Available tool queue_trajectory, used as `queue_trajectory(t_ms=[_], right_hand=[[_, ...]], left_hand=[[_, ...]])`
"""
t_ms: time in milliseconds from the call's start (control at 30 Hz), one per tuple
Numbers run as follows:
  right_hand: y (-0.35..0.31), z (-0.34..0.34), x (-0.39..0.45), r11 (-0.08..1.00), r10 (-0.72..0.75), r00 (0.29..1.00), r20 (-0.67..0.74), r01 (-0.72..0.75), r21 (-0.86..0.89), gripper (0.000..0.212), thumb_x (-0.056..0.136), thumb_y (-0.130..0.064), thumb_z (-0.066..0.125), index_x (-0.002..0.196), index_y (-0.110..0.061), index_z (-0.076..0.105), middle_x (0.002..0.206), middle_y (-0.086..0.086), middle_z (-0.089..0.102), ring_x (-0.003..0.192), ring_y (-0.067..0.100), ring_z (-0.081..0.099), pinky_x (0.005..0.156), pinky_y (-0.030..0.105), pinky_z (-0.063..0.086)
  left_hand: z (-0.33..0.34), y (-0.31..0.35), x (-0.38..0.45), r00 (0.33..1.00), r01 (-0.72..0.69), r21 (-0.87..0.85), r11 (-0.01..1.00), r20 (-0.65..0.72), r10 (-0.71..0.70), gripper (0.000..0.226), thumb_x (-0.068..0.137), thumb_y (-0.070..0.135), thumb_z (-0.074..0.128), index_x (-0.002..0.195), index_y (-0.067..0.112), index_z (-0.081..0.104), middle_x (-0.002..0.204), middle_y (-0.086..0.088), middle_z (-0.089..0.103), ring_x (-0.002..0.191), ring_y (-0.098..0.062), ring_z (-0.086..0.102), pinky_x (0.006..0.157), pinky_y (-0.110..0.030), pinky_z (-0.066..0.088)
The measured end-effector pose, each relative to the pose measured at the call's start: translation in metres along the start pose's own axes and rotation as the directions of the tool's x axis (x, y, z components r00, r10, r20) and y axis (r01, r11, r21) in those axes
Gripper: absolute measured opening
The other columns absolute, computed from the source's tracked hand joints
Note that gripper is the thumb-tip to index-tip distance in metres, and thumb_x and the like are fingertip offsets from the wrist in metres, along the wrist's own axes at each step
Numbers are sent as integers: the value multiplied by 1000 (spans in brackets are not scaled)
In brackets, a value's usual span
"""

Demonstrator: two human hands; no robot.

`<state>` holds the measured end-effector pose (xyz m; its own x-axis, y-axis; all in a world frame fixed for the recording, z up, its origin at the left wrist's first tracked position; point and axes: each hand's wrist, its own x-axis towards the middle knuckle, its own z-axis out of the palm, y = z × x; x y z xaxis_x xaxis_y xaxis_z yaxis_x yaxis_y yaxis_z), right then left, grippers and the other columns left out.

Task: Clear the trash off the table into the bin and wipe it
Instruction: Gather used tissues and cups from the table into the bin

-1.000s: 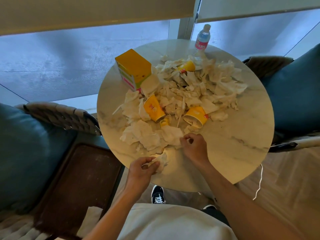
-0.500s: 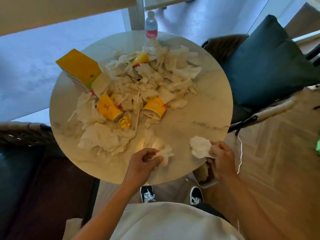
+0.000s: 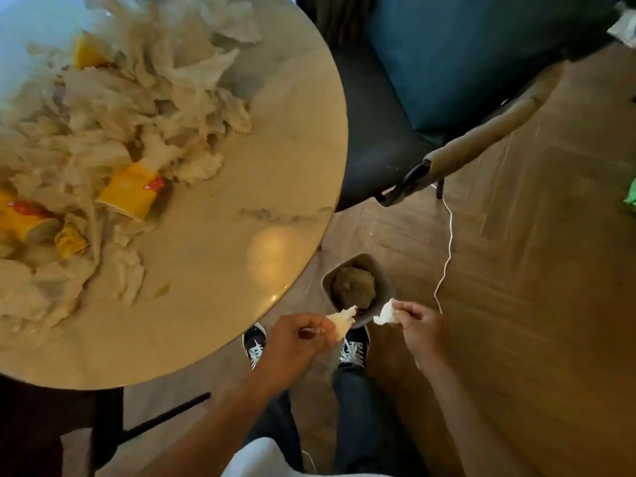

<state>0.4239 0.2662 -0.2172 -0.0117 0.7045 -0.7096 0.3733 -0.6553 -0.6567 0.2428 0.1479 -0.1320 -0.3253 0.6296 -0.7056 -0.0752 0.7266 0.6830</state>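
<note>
Down on the wooden floor [image 3: 537, 304], just off the near right edge of the round marble table [image 3: 220, 270], stands the small grey bin [image 3: 358, 287], and a dark crumpled wad already lies inside it. Both hands hang above its near rim. The left hand [image 3: 296, 342] pinches a crumpled tissue [image 3: 342, 321] between thumb and fingertips, the paper poking out toward the bin. The right hand [image 3: 421, 325] grips a second white tissue scrap [image 3: 385, 313] the same way, fingers closed around its end, and the scrap sits over the bin's right corner. Between and below the hands show two dark shoes with white laces [image 3: 354, 349], planted right against the bin. Up on the table, the left and far parts are still heaped with a pile of crumpled tissues [image 3: 130, 111], blurred by motion, with yellow paper cups lying on their sides in it: one [image 3: 132, 194] near the middle, another [image 3: 24, 218] at the left edge, and a small crushed yellow wrapper [image 3: 70, 239] between them. A dark chair with a teal cushion [image 3: 464, 53] stands beside the table on the right, and a thin white cord [image 3: 447, 242] trails across the floor from it.
</note>
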Motion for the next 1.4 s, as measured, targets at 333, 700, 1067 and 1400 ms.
queue_trajectory(t_ms=[333,700,1067,1400], right_hand=[[108,27,140,970,242,963,118,-238,-52,34,84,1,57,112,-13,71,102,0,70,91,11,61,88,31,51],[199,72,232,935,353,922,162,-338,-110,37,93,3,46,123,-11,62,110,-4,63,103,13,61,99,37,50],[161,37,144,946,322,917,236,-305,-105,28,91,-3,51,115,-13,63,91,6,65,77,16,56,68,29,47],[25,8,25,977,85,934,348,-9,-215,23,94,-11,54,111,-22,64,101,4,66,85,11,62,72,25,51]], left_hand=[[80,-80,150,950,313,205,927,-53,-309,24,87,17,64,109,22,71,81,-2,69,54,2,57,49,-16,39],[123,-189,294,926,334,368,868,44,-375,31,88,9,56,117,14,66,102,-2,67,79,-10,57,77,-28,50],[111,-145,221,937,301,335,893,68,-342,24,88,7,56,104,23,62,95,0,63,76,-11,57,71,-27,48],[56,-59,57,980,185,220,958,33,-197,20,91,14,58,107,26,64,96,7,64,73,-2,58,61,-15,45]])
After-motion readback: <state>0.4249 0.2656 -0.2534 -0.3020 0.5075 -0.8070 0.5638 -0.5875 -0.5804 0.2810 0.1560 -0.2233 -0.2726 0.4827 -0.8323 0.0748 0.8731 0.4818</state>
